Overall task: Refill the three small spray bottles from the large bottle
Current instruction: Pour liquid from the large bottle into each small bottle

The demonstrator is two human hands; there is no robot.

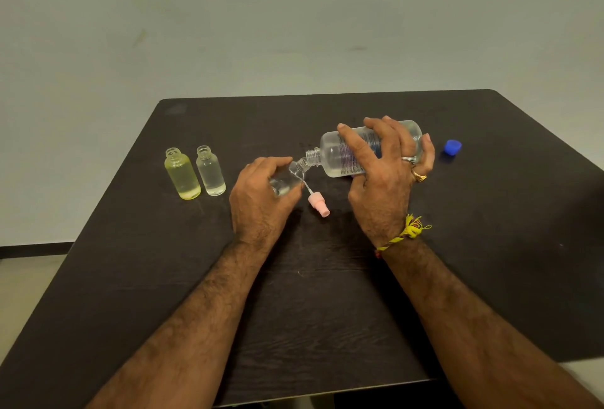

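Observation:
My right hand [384, 180] grips the large clear bottle [340, 153], tipped on its side with its open neck pointing left. The neck meets the mouth of a small clear bottle [291, 176], which my left hand [261, 199] holds tilted toward it. Two more small bottles stand upright and uncapped at the left: a yellowish one [182, 175] and a clear one [210, 171] with liquid in it. A pink spray top [318, 204] with its thin tube lies on the table between my hands.
A blue cap [452, 147] lies on the dark table [327, 294] to the right of the large bottle. The table's far edge runs just behind the bottles, with a pale wall beyond.

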